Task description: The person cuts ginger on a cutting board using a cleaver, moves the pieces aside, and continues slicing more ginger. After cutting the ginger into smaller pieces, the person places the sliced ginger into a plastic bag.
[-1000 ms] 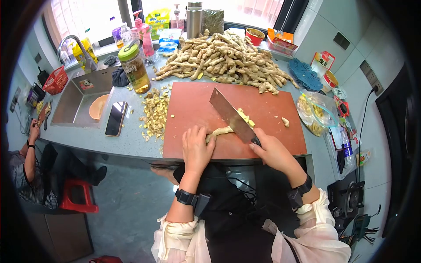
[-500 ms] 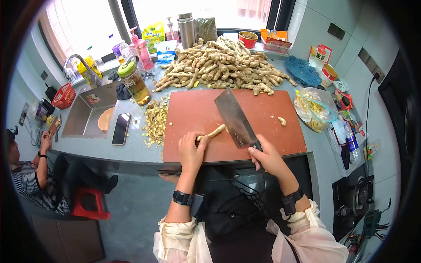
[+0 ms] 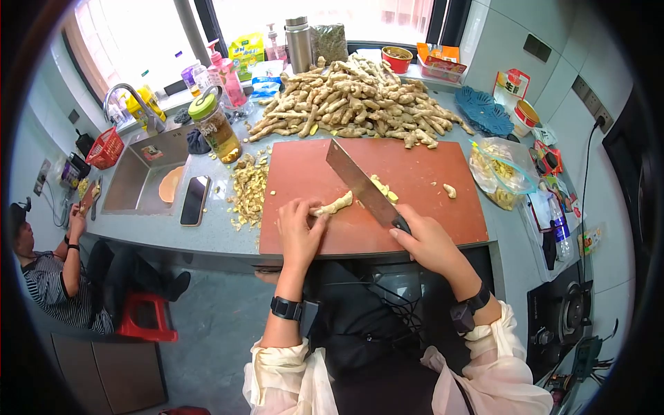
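My left hand [image 3: 299, 232] grips one end of a knobbly ginger root [image 3: 337, 204] and holds it down on the reddish-brown cutting board [image 3: 429, 162]. In my right hand [image 3: 430, 241] is the handle of a cleaver [image 3: 360, 183], its broad dark blade slanting up to the left. The blade stands just right of the root's free end. Cut ginger pieces [image 3: 384, 189] lie on the far side of the blade, partly behind it. A small ginger bit [image 3: 449, 191] rests further right on the board.
A large pile of ginger [image 3: 360, 100] lies behind the board. Sliced ginger [image 3: 249, 187] and a phone [image 3: 195, 200] are to the left, beyond them a sink [image 3: 128, 187]. A bag of ginger pieces [image 3: 503, 173] sits at right. Another person [image 3: 62, 277] sits at far left.
The ginger root under my left hand has turned, and its knobbly end shows more. Cut pieces now show behind the blade. The cleaver has shifted slightly left and tilted over more.
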Available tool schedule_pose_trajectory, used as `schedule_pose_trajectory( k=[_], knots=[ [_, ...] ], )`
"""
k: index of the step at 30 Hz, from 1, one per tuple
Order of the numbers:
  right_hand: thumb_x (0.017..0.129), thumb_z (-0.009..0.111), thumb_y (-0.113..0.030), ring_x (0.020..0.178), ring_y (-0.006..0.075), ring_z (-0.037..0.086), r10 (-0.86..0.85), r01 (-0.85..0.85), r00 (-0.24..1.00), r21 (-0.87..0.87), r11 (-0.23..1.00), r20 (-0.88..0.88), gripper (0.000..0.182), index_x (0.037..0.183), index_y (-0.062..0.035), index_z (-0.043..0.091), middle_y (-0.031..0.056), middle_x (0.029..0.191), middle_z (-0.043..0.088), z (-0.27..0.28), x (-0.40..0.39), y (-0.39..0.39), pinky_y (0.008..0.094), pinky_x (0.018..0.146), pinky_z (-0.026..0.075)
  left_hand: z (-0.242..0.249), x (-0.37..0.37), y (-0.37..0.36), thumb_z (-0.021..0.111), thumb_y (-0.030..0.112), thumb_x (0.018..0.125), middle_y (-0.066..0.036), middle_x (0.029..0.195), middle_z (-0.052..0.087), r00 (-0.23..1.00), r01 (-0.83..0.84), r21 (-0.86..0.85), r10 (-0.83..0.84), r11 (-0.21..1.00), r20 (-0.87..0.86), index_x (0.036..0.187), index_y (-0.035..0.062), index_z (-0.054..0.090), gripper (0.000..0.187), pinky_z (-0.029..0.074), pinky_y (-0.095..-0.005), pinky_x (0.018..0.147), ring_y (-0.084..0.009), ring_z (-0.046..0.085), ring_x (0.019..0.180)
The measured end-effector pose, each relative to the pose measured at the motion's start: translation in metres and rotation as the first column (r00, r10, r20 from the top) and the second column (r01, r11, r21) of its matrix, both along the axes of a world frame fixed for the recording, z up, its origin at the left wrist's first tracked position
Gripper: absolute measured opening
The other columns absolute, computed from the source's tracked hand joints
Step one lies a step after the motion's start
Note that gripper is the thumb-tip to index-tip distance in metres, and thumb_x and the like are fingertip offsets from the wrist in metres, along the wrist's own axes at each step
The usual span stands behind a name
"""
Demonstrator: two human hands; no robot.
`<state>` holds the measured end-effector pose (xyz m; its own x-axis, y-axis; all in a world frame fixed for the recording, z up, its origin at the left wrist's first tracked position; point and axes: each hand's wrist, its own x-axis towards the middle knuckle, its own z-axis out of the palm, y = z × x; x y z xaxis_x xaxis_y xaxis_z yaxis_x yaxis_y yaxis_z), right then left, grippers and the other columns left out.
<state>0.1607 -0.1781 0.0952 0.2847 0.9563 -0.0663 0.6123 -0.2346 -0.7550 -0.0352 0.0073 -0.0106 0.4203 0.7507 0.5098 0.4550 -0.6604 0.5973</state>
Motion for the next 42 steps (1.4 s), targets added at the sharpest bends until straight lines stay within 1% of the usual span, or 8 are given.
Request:
schedule_pose_trajectory(
  k=[13,16,18,23,30,32,35,42],
  knots=[
    [0.101,0.059,-0.021,0.093,0.0481,0.067,0.063,-0.053,0.939,-0.039,0.998,0.338,0.031,0.121,-0.0016,0.047,0.0269,0.093,0.069,-0.010,-0.006,0.028,0.0578,0.078,0.050,0.003,-0.004,0.000,0.081,0.017,0.082,-0.005,0.103,0.066,0.995,0.094,0.078,-0.090,0.993,-0.053,0.105,0.0135,0.076,0.024,0.044,-0.0426,0.094,-0.0283,0.060,0.106],
    [0.100,0.061,-0.021,0.094,0.0486,0.067,0.095,-0.024,0.905,-0.173,0.985,0.415,0.040,0.133,-0.0030,0.046,0.0277,0.095,0.069,-0.005,-0.008,0.033,0.0569,0.079,0.050,0.004,-0.002,-0.001,0.080,0.016,0.082,-0.006,0.102,0.066,0.995,0.095,0.106,-0.090,0.990,-0.048,0.104,0.0115,0.075,0.023,0.044,-0.0431,0.095,-0.0280,0.061,0.105],
    [0.102,0.058,-0.022,0.085,0.0485,0.068,0.110,-0.022,0.873,-0.186,0.982,0.476,0.027,0.115,-0.0017,0.045,0.0246,0.085,0.070,0.003,-0.016,0.038,0.0589,0.074,0.052,0.004,-0.002,-0.002,0.080,0.016,0.083,-0.006,0.102,0.067,0.995,0.089,0.105,-0.084,0.991,-0.050,0.103,0.0104,0.074,0.022,0.044,-0.0433,0.096,-0.0279,0.062,0.105],
    [0.101,0.058,-0.021,0.085,0.0483,0.068,0.124,-0.035,0.876,-0.193,0.980,0.467,0.028,0.118,-0.0016,0.046,0.0248,0.083,0.070,0.008,-0.019,0.040,0.0582,0.075,0.052,0.003,-0.005,-0.004,0.078,0.010,0.083,-0.009,0.110,0.065,0.989,0.094,-0.039,-0.088,0.995,0.119,0.103,0.0068,0.069,0.022,0.048,-0.0428,0.091,-0.0312,0.060,0.104],
    [0.100,0.060,-0.021,0.091,0.0510,0.066,0.141,-0.073,0.911,-0.187,0.980,0.386,0.033,0.122,-0.0005,0.046,0.0295,0.092,0.069,0.008,-0.012,0.026,0.0594,0.079,0.051,0.008,-0.004,-0.001,0.079,0.001,0.081,-0.013,0.118,0.066,0.923,0.123,-0.065,-0.090,0.990,0.375,0.115,0.0057,0.068,0.036,0.053,-0.0408,0.088,-0.0305,0.063,0.111],
    [0.100,0.060,-0.021,0.092,0.0511,0.066,0.139,-0.070,0.914,-0.189,0.979,0.381,0.032,0.121,-0.0006,0.045,0.0294,0.092,0.069,0.007,-0.012,0.023,0.0592,0.079,0.051,0.007,-0.003,0.003,0.079,0.003,0.082,-0.013,0.119,0.066,0.928,0.133,-0.213,-0.046,0.968,0.369,0.122,0.0042,0.067,0.042,0.054,-0.0379,0.088,-0.0275,0.066,0.108],
    [0.101,0.059,-0.021,0.092,0.0510,0.066,0.137,-0.070,0.918,-0.188,0.980,0.373,0.030,0.119,-0.0009,0.045,0.0293,0.092,0.069,0.002,-0.009,0.020,0.0588,0.079,0.051,0.004,0.005,0.007,0.080,0.004,0.084,-0.012,0.115,0.067,0.889,0.296,-0.367,-0.114,0.882,0.444,0.125,0.0028,0.067,0.043,0.055,-0.0359,0.086,-0.0241,0.068,0.102],
    [0.102,0.058,-0.021,0.088,0.0506,0.067,0.135,-0.053,0.915,-0.220,0.974,0.379,0.027,0.115,-0.0012,0.045,0.0275,0.089,0.069,0.007,-0.014,0.020,0.0584,0.077,0.052,0.008,0.021,0.006,0.077,0.004,0.089,-0.008,0.105,0.068,0.834,0.387,-0.429,-0.111,0.817,0.540,0.119,0.0004,0.069,0.031,0.055,-0.0315,0.084,-0.0185,0.070,0.094]
  ],
)
